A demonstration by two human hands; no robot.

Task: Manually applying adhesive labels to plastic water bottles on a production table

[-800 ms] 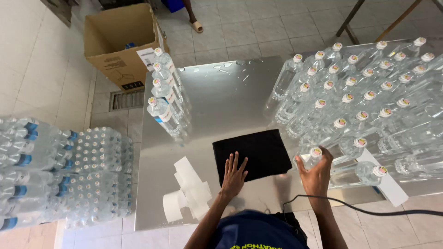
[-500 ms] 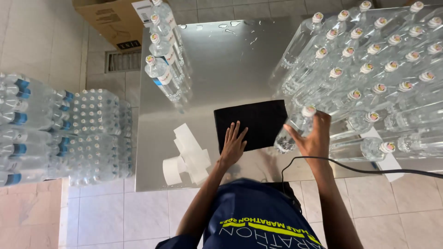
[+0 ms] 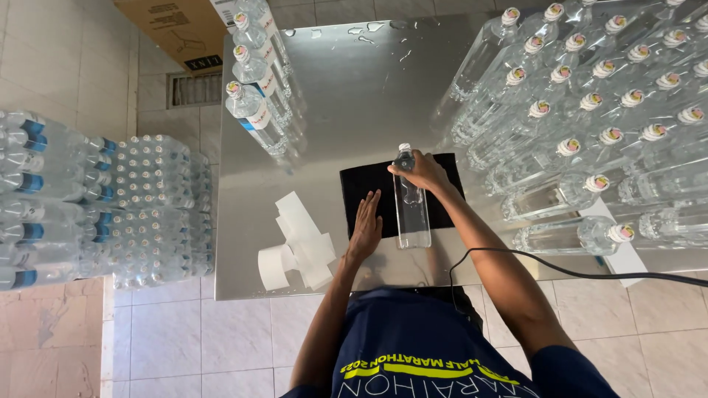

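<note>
Item: 1 clear bottle (image 3: 412,214), laid flat on black cloth (image 3: 369,188), neck clasped by right hand (image 3: 422,171). Left hand (image 3: 366,227) spread open, pressing cloth. Recommended: bottle kept level; cloth pinned against slipping.

You stood at a steel table (image 3: 354,96) whose top shone with reflected light, water drops lying near its far edge. Under you the floor (image 3: 184,346) was pale square tile. A tiled wall (image 3: 51,66) ran along the left, with a vent grille (image 3: 193,88) low down beside the table's far left corner.
</note>
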